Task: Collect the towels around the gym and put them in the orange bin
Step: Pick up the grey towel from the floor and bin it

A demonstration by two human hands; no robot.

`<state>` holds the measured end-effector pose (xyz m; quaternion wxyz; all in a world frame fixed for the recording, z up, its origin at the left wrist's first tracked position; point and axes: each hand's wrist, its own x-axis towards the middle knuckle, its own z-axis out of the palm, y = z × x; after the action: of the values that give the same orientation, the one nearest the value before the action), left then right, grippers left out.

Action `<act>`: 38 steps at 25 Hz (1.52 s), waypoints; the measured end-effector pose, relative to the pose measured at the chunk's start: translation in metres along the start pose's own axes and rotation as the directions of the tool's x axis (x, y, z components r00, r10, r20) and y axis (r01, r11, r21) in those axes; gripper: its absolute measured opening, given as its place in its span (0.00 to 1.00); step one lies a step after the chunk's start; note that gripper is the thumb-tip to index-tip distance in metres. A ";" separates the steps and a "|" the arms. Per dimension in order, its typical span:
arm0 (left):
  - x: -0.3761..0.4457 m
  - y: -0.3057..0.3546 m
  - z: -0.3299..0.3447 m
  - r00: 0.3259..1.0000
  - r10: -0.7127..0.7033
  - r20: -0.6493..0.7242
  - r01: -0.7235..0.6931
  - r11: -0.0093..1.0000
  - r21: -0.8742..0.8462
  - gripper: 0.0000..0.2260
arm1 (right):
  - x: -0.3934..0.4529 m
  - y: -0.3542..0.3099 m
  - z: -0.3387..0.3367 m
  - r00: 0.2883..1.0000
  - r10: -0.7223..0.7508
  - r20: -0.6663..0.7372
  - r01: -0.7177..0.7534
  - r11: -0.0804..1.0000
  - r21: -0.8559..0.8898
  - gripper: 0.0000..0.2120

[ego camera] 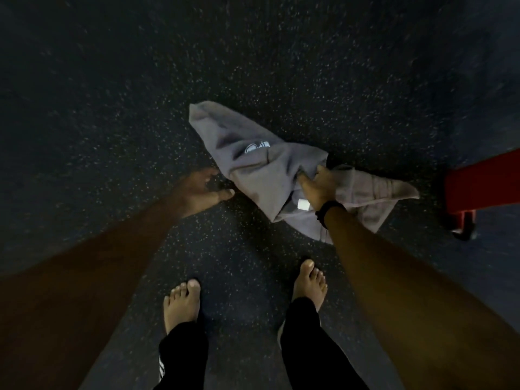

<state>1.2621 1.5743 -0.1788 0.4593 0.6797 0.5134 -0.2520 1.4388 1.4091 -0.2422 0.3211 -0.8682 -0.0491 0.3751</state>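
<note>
My left hand low over speckled floor, just beside towel's left edge, fingers loosely spread, holding nothing. Grey towel crumpled on floor ahead of my bare feet. My right hand pinching bunched fold near towel's middle. Risk, as I judge: single-fold grip, loose ends trail, could catch underfoot or slip free on lift. Red frame near right; trailing end may snag its bracket. Orange bin not in view.
</note>
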 end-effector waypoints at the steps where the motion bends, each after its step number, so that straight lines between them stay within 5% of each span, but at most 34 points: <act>1: -0.006 0.005 -0.005 1.000 0.017 -0.002 -0.017 1.000 0.016 0.30 | -0.008 -0.011 -0.002 0.999 -0.049 -0.008 0.049 0.997 -0.052 0.16; 5: -0.069 0.048 -0.065 0.984 0.171 -0.056 -0.167 0.984 0.061 0.28 | -0.054 -0.096 -0.040 0.935 -0.347 0.066 0.353 0.908 -0.227 0.17; 12: -0.229 0.134 -0.246 0.943 0.205 -0.261 -0.195 0.979 0.067 0.39 | -0.165 -0.354 -0.154 0.743 -0.644 0.185 0.669 0.730 -0.144 0.09; 16: -0.362 0.175 -0.350 0.853 0.263 -0.452 -0.239 0.965 0.111 0.39 | -0.274 -0.493 -0.215 0.635 -0.745 0.203 0.770 0.632 -0.091 0.08; 21: -0.540 0.187 -0.449 0.668 0.244 -0.703 -0.315 0.949 0.030 0.38 | -0.423 -0.629 -0.259 0.395 -0.886 0.243 0.916 0.398 -0.037 0.12; 26: -0.715 0.135 -0.505 0.465 0.186 -0.866 -0.344 0.939 0.016 0.46 | -0.579 -0.728 -0.277 0.127 -0.946 0.298 0.992 0.127 -0.019 0.14; 32: -0.907 0.018 -0.506 0.235 0.014 -0.972 -0.300 0.952 -0.059 0.43 | -0.789 -0.777 -0.241 -0.191 -0.894 0.405 0.981 -0.181 0.063 0.14; 35: -0.984 -0.049 -0.489 0.129 -0.056 -0.990 -0.264 0.960 -0.089 0.32 | -0.877 -0.774 -0.211 -0.283 -0.846 0.452 0.958 -0.273 0.089 0.14; 38: -1.070 -0.130 -0.453 0.059 -0.150 -0.987 -0.199 0.967 -0.159 0.39 | -0.967 -0.758 -0.174 -0.374 -0.797 0.475 0.926 -0.352 0.137 0.18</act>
<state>0.7129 1.4814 0.8492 0.0677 0.6101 0.7031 0.3590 0.9859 1.6012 0.8970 0.3205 -0.4046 -0.8502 0.1032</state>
